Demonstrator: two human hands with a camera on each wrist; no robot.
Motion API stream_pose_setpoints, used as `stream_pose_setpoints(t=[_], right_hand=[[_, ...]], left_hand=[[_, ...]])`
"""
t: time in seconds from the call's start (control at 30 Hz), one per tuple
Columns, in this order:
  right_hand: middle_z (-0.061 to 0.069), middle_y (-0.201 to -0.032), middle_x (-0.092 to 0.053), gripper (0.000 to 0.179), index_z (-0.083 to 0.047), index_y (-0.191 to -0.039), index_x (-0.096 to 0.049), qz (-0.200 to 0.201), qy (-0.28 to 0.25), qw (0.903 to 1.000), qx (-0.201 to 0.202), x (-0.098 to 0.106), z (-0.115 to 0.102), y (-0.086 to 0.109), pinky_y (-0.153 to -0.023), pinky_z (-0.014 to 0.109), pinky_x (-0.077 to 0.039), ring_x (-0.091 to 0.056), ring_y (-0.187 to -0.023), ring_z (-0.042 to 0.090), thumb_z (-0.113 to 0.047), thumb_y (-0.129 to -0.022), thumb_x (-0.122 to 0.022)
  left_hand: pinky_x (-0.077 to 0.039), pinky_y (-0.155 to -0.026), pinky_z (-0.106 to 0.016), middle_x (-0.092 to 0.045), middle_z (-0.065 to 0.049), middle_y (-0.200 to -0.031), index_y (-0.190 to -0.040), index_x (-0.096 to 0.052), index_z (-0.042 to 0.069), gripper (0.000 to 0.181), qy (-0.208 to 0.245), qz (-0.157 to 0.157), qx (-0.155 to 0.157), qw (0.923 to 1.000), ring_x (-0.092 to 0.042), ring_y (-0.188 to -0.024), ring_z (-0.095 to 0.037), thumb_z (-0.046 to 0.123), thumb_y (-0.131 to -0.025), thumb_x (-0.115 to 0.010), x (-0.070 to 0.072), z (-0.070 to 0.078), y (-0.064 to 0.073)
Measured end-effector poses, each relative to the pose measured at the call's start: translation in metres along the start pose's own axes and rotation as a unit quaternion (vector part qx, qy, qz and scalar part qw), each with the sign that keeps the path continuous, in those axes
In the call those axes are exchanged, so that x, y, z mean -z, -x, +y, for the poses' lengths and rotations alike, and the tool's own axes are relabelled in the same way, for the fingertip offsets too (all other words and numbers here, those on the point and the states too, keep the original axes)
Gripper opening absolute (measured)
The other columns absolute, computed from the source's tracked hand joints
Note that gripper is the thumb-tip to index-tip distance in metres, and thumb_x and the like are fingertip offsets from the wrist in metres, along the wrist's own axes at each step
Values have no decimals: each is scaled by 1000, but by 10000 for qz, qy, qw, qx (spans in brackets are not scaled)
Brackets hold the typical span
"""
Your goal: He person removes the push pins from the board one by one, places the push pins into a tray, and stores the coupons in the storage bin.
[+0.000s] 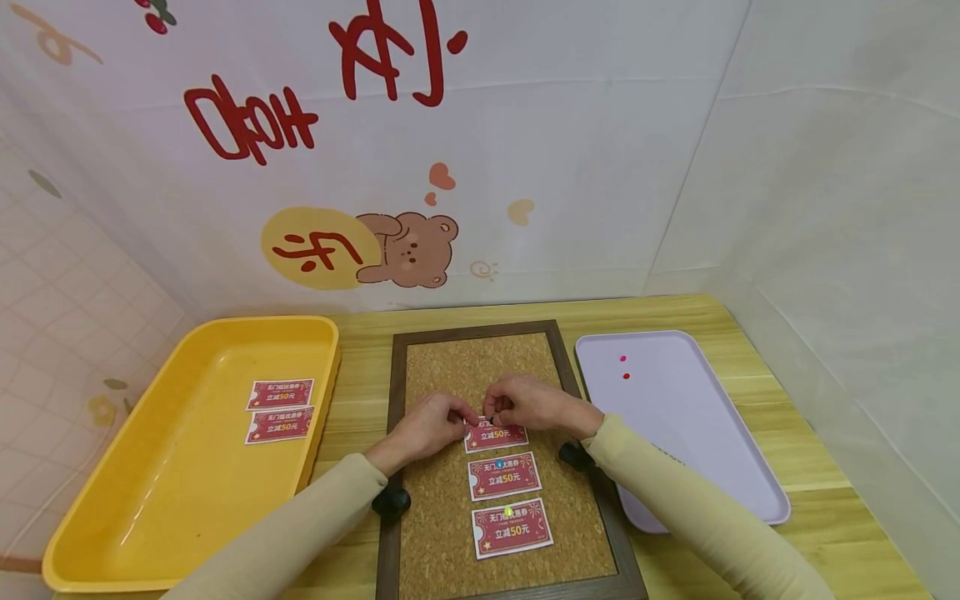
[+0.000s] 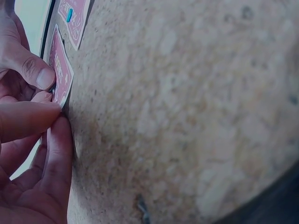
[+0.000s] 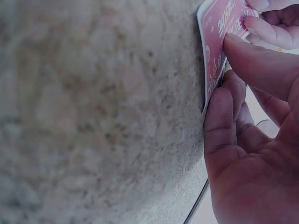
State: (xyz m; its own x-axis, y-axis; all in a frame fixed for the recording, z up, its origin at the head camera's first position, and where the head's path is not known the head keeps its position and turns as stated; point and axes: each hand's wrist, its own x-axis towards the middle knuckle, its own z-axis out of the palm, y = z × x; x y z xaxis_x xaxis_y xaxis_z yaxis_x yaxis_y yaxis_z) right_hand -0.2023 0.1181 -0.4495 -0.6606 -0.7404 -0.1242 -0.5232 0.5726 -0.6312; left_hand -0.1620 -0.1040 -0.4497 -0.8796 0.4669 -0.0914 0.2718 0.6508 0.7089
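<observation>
A red-and-white coupon (image 1: pixel 496 437) lies uppermost in a column on the cork board (image 1: pixel 438 533). My left hand (image 1: pixel 433 427) pinches its upper left corner between thumb and finger, as the left wrist view shows. At the coupon's top edge my right hand (image 1: pixel 534 404) pinches a small dark pushpin (image 1: pixel 492 420), mostly hidden by the fingers. Below are a middle coupon (image 1: pixel 504 477) with a blue pushpin (image 1: pixel 499 463) and a bottom coupon (image 1: pixel 513 531) with a yellow-green pushpin (image 1: pixel 508 512), both pins near their top edges.
To the left, a yellow tray (image 1: pixel 187 467) holds two more coupons (image 1: pixel 280 410) near its right wall. A lilac tray (image 1: pixel 697 417) right of the board carries a pink pushpin (image 1: pixel 623 358) and a red pushpin (image 1: pixel 626 376). The board's dark wooden frame (image 1: pixel 397 375) surrounds the cork.
</observation>
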Motion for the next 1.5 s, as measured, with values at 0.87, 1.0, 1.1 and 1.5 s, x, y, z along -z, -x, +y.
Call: stream_pose_setpoints(t=[0.87, 1.0, 1.1, 1.5], right_hand=[[-3, -92, -63, 8, -13, -94, -71, -31, -69, 10000, 44, 2, 4, -1, -74, 29, -48, -56, -80, 8, -5, -96, -70], [-4, -91, -62, 7, -11, -93, -72, -61, -87, 9999, 46, 2, 4, -1, -74, 29, -48, -56, -80, 7, -5, -96, -71], [-4, -90, -63, 7, -11, -93, -72, -75, -164, 9998, 53, 2, 4, -1, -72, 28, -48, -56, -77, 7, -4, -96, -71], [-4, -90, -63, 8, -10, -93, -72, -49, -230, 9997, 102, 1, 4, -1, -69, 27, -48, -56, -75, 7, -3, -95, -70]], left_hand=[[-52, -70, -26, -75, 0, -92, -98, -80, 8, 17, 14, -28, -46, 10000, -62, -77, -6, -2, -88, -70, 0, -1, -2], [-51, -70, -26, -75, 0, -91, -98, -80, 8, 18, -5, -13, -43, 10000, -62, -76, -5, -2, -88, -70, 0, -1, -2], [-51, -69, -26, -75, 0, -91, -98, -80, 8, 18, -1, -7, -27, 10000, -61, -76, -5, -2, -88, -70, 0, 0, -1], [-51, -69, -25, -75, -1, -91, -99, -80, 7, 18, 67, -89, -7, 9999, -61, -76, -6, -2, -88, -70, 2, -1, -1]])
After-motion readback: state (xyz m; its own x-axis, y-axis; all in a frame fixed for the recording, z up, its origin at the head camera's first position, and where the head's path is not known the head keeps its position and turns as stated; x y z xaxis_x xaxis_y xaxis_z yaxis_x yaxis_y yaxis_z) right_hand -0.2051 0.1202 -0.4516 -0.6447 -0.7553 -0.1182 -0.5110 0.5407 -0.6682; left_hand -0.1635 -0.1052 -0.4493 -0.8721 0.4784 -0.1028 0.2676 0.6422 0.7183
